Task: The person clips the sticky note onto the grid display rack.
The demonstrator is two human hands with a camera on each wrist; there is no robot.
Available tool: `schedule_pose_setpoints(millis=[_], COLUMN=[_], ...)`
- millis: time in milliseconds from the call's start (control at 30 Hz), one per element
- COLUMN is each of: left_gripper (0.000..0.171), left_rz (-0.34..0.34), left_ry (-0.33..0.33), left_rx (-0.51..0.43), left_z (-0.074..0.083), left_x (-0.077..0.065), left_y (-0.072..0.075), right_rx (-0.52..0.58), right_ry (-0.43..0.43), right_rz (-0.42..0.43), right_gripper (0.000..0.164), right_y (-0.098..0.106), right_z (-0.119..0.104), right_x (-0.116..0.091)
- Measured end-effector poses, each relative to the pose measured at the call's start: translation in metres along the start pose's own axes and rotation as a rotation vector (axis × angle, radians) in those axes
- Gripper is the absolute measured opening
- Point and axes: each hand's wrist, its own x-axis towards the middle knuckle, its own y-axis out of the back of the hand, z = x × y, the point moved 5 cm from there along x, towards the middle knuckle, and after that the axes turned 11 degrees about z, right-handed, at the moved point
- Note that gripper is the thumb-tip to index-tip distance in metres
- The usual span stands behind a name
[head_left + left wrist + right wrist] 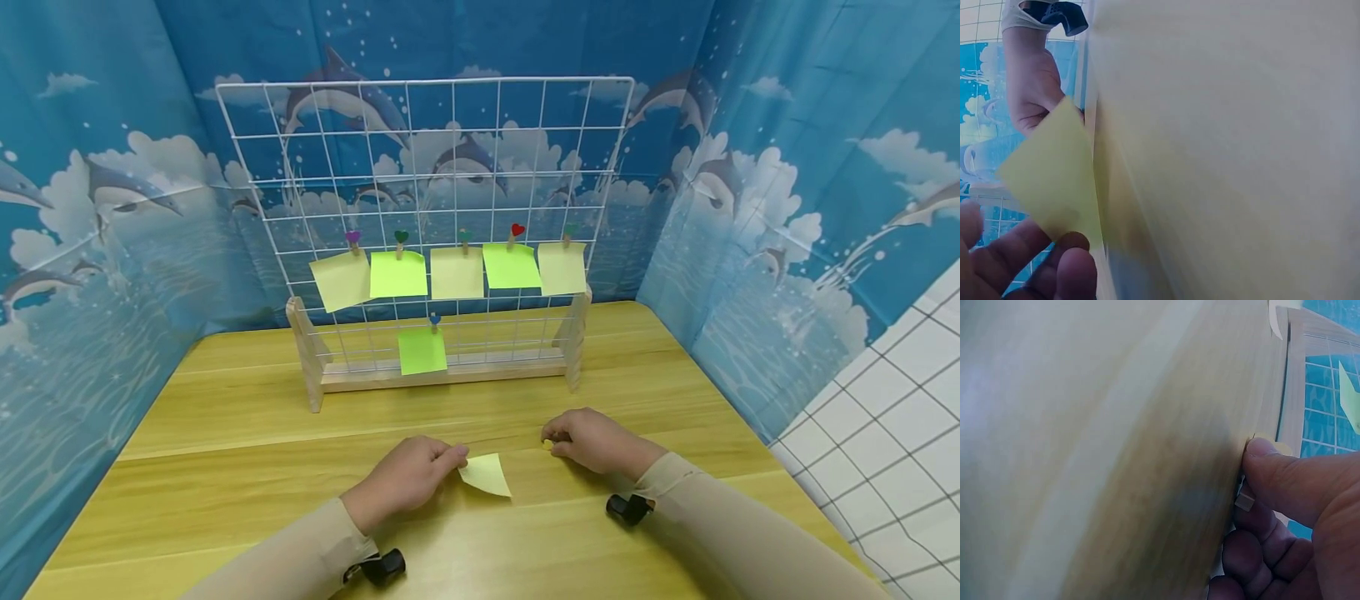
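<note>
My left hand (405,477) pinches a pale yellow sticky note (487,477) by one corner, between thumb and fingers. The note (1054,169) tilts up from the fingertips in the left wrist view. To its right, low over the table, my right hand (597,442) holds a mini clothespin with a yellow heart (548,445). In the right wrist view a wooden end of the clothespin (1245,501) shows below the thumb, and the remaining fingers are curled in. Much of the clothespin is hidden by the thumb and fingers.
A white wire grid (425,82) stands in a wooden base (450,377) behind the hands. Several yellow and green notes (397,275) hang on it from heart clothespins, with one green note (422,352) lower down. Dolphin-print curtains (780,192) surround the wooden table (247,433).
</note>
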Motion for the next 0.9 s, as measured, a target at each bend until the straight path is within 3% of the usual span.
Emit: schedule_pose_setpoints(millis=[267,567,767,900], left_gripper=[0.024,0.002,0.031,0.030], left_rz=[0.041,0.080,0.102,0.144], left_ry=[-0.017,-0.012,0.023,0.020], left_rx=[0.033,0.015,-0.052,-0.028], left_z=[0.000,0.001,0.004,0.004], left_x=[0.004,0.007,0.011,0.017], left_y=[-0.002,-0.005,-0.003,0.003], right_rx=[-0.005,0.007,0.023,0.022], right_ry=[0.001,-0.025,-0.020,-0.013], right_rz=[-0.004,-0.016,-0.018,-0.014], right_gripper=[0.017,0.017,0.015,0.014], right_y=[0.000,0.000,0.001,0.000], right_z=[0.000,-0.001,-0.001,-0.001], right_x=[0.000,0.000,0.000,0.000])
